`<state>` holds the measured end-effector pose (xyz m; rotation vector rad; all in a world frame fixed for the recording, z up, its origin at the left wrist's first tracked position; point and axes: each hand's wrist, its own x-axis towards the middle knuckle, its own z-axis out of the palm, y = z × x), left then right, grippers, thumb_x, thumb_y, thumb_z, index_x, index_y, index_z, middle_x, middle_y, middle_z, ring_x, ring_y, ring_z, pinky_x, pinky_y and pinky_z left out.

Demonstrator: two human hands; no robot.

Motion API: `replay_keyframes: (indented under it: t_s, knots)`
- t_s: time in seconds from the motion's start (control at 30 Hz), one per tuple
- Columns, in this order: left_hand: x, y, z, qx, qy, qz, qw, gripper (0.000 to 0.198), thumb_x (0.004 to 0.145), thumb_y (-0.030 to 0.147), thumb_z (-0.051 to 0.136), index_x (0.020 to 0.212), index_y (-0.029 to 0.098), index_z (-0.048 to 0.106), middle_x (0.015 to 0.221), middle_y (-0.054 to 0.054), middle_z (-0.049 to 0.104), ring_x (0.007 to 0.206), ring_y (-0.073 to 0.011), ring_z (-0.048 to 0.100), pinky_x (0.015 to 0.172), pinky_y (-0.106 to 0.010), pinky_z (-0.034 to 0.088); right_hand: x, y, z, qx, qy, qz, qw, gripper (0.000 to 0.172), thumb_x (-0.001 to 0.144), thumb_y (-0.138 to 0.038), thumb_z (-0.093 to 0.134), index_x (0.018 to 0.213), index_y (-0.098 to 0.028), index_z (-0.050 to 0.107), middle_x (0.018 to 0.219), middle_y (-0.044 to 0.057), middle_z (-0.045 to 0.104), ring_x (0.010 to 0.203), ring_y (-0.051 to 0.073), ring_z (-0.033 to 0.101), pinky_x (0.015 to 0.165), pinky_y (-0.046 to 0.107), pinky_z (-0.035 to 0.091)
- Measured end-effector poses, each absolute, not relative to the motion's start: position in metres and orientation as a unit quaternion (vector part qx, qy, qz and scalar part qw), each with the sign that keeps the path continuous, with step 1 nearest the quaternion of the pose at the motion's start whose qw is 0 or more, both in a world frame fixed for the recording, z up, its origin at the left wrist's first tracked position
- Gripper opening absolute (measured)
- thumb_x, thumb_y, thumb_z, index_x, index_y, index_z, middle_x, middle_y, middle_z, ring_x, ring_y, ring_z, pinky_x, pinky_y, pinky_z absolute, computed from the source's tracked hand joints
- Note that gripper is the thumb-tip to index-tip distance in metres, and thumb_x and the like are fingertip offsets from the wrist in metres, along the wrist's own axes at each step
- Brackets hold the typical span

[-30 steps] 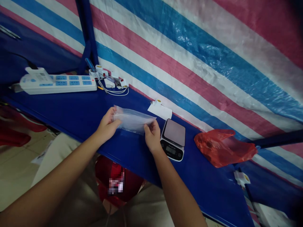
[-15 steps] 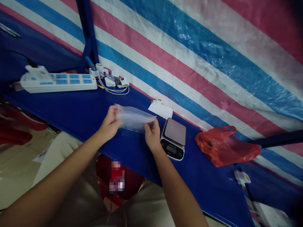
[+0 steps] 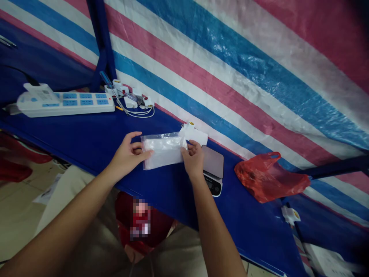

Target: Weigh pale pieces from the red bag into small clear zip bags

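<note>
While your left hand point(image 3: 127, 154) and right hand point(image 3: 193, 161) each pinch an end of the clear plastic bag point(image 3: 163, 151), fingers closed to keep it taut, it sits low over the counter point(image 3: 86, 138) beside the digital scale point(image 3: 215, 166); it possibly holds something white.

Back wall: a woven tarpaulin point(image 3: 230, 57) striped pink, white and blue is hung from 11 to 3 o'clock. Glare is noted on its blue band toward 1 o'clock. A dark blue post point(image 3: 99, 42) is seen upright at 11 o'clock, and a dark blue rail point(image 3: 337, 167) at 3 o'clock. A table point(image 3: 86, 134) covered in blue sheeting is run from 9 to 5 o'clock. Pale floor tiles point(image 3: 17, 215) are recorded at 8 o'clock. Lighting is dim and soft.
</note>
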<state>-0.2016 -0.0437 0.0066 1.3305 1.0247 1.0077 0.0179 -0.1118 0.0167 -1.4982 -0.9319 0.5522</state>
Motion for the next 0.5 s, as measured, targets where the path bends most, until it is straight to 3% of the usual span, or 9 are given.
replay_keyframes:
  t_s: [0.1,0.2,0.27,0.37,0.4,0.5]
  knots:
    - [-0.193,-0.053,0.014,0.622,0.477,0.362,0.504,0.107,0.068,0.042,0.081,0.154,0.024,0.021,0.082,0.001,0.072,0.06,-0.0163,0.068,0.065,-0.031,0.056,0.039,-0.093,0.028,-0.707,-0.481,0.171,0.489,0.037,0.075,-0.023,0.066,0.111,-0.021,0.06,0.095,0.006,0.071,0.075,0.019,0.064,0.079,0.04,0.054]
    - [-0.18,-0.061,0.023,0.689,0.492,0.3,0.439,0.102,0.077,0.043,0.072,0.158,0.02,0.014,0.075,0.002,0.073,0.059,-0.0183,0.068,0.066,-0.031,0.054,0.055,-0.068,0.051,-0.734,-0.53,0.123,0.406,0.037,0.067,-0.009,0.065,0.101,-0.022,0.063,0.085,0.006,0.069,0.083,0.025,0.064,0.089,0.047,0.05]
    - [-0.172,-0.064,0.025,0.742,0.49,0.276,0.364,0.089,0.08,0.042,0.068,0.155,0.019,0.026,0.073,0.001,0.072,0.066,-0.0204,0.069,0.066,-0.031,0.051,0.054,-0.068,0.07,-0.741,-0.532,0.107,0.395,0.034,0.065,-0.006,0.065,0.095,-0.021,0.064,0.087,0.01,0.068,0.092,0.03,0.064,0.094,0.05,0.046]
    - [-0.165,-0.064,0.021,0.812,0.455,0.235,0.279,0.056,0.086,0.042,0.06,0.138,0.023,0.055,0.075,-0.001,0.071,0.074,-0.0223,0.069,0.066,-0.031,0.045,0.022,-0.119,0.09,-0.716,-0.562,0.081,0.406,0.019,0.081,-0.018,0.061,0.1,-0.02,0.065,0.101,0.012,0.068,0.101,0.03,0.062,0.096,0.047,0.044]
    - [-0.164,-0.063,0.019,0.824,0.447,0.223,0.268,0.046,0.088,0.042,0.057,0.13,0.024,0.062,0.076,-0.002,0.072,0.075,-0.0223,0.069,0.065,-0.031,0.044,0.004,-0.148,0.091,-0.698,-0.585,0.121,0.395,0.014,0.089,-0.027,0.056,0.098,-0.023,0.066,0.095,0.009,0.068,0.092,0.027,0.064,0.089,0.043,0.047]
    - [-0.163,-0.062,0.014,0.838,0.437,0.207,0.254,0.037,0.091,0.043,0.052,0.117,0.023,0.069,0.079,-0.003,0.072,0.076,-0.0215,0.069,0.065,-0.031,0.042,-0.058,-0.237,0.067,-0.596,-0.638,0.432,0.225,0.021,0.096,-0.042,0.051,0.097,-0.033,0.07,0.083,-0.003,0.069,0.077,0.02,0.066,0.069,0.032,0.05]
